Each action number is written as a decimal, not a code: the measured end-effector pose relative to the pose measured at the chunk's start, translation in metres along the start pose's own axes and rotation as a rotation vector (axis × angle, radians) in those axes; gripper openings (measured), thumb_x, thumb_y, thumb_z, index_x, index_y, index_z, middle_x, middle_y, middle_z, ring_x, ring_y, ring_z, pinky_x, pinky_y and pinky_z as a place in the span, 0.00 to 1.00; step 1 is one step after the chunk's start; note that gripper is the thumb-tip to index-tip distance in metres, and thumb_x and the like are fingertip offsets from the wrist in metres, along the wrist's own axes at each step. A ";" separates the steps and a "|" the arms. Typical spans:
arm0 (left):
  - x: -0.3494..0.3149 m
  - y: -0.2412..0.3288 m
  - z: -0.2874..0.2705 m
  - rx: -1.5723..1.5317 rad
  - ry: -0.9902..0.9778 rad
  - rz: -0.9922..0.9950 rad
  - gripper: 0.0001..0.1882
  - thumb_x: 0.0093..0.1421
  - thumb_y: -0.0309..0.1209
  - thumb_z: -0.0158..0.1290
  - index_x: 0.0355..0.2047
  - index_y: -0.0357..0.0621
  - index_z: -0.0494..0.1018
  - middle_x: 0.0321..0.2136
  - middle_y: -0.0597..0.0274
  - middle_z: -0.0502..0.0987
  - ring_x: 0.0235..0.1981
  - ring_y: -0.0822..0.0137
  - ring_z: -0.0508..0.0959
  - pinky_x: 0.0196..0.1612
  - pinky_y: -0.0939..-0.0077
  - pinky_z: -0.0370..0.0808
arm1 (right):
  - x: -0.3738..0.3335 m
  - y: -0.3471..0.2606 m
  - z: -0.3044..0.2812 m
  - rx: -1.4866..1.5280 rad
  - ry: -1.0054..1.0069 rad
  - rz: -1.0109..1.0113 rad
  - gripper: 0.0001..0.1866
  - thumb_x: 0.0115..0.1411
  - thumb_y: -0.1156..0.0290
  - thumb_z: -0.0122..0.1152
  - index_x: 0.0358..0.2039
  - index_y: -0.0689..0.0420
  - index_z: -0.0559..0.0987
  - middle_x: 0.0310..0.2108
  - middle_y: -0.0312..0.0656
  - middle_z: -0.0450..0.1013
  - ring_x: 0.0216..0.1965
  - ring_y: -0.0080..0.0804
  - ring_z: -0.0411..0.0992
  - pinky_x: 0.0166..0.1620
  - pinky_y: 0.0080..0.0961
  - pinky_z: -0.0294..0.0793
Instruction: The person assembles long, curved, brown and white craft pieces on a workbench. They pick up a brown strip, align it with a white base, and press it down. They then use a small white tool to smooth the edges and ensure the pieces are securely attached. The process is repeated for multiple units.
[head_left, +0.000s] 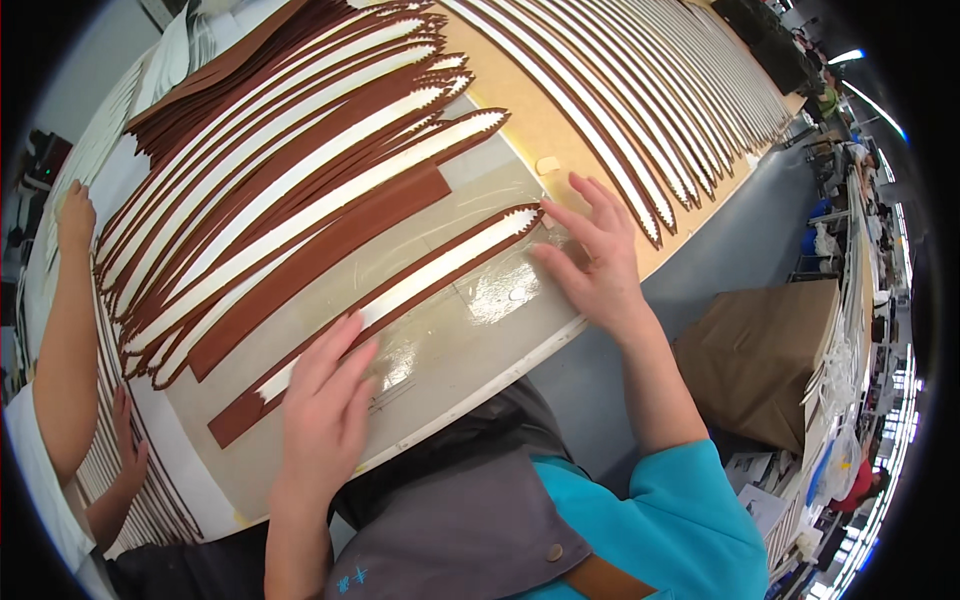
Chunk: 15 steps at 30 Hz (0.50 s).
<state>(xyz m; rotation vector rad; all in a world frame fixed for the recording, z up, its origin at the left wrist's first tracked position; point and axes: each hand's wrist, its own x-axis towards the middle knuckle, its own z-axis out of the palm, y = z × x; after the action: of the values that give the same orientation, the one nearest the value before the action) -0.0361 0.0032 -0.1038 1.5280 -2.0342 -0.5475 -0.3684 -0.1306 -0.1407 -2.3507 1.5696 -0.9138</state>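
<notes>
A long brown leather strip [400,272] with a white strip down its middle and a pointed, notched far end lies on the glossy grey work surface [420,385]. My left hand [325,400] is over its near part, fingers stretched out and partly covering it; whether they touch it I cannot tell. By the pointed end is my right hand [598,255], its thumb and fingers spread apart, one fingertip close to the tip. A plain brown leather strip [330,262] lies just beyond, beside a thick pile of similar brown and white strips [285,130].
Many brown and white strips [600,90] lie in rows on a tan board at the far right. A co-worker's hands [75,215] are among strips at the left. A brown covered box [765,360] stands right of the table's edge. A small pale piece [547,164] lies near the board's edge.
</notes>
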 end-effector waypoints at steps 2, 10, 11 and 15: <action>0.029 0.014 0.018 0.047 -0.048 0.019 0.26 0.63 0.23 0.60 0.62 0.38 0.75 0.69 0.50 0.70 0.70 0.47 0.69 0.70 0.53 0.67 | 0.004 -0.002 0.005 -0.025 -0.024 -0.023 0.24 0.58 0.59 0.76 0.55 0.47 0.87 0.70 0.54 0.67 0.74 0.58 0.59 0.71 0.52 0.57; 0.034 0.021 0.043 0.168 -0.145 -0.001 0.32 0.62 0.29 0.64 0.67 0.40 0.72 0.72 0.52 0.67 0.72 0.46 0.65 0.71 0.51 0.64 | -0.009 0.001 0.000 -0.002 -0.115 -0.091 0.23 0.58 0.54 0.76 0.54 0.45 0.88 0.70 0.51 0.67 0.75 0.59 0.56 0.70 0.56 0.57; 0.033 0.023 0.044 0.160 -0.151 -0.018 0.32 0.62 0.29 0.64 0.66 0.40 0.72 0.71 0.53 0.68 0.72 0.46 0.66 0.71 0.51 0.64 | -0.010 0.002 -0.001 0.007 -0.129 -0.090 0.23 0.57 0.54 0.76 0.53 0.45 0.88 0.70 0.51 0.67 0.75 0.59 0.56 0.70 0.56 0.58; 0.030 0.021 0.049 0.158 -0.123 -0.027 0.30 0.63 0.29 0.63 0.66 0.40 0.73 0.71 0.53 0.69 0.71 0.46 0.67 0.71 0.51 0.64 | -0.011 0.003 0.000 0.024 -0.109 -0.087 0.24 0.58 0.53 0.76 0.54 0.45 0.87 0.70 0.50 0.67 0.75 0.58 0.56 0.69 0.57 0.58</action>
<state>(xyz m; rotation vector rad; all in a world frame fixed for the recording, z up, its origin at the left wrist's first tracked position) -0.0888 -0.0197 -0.1239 1.6522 -2.1983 -0.5129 -0.3733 -0.1223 -0.1467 -2.4247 1.4185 -0.8018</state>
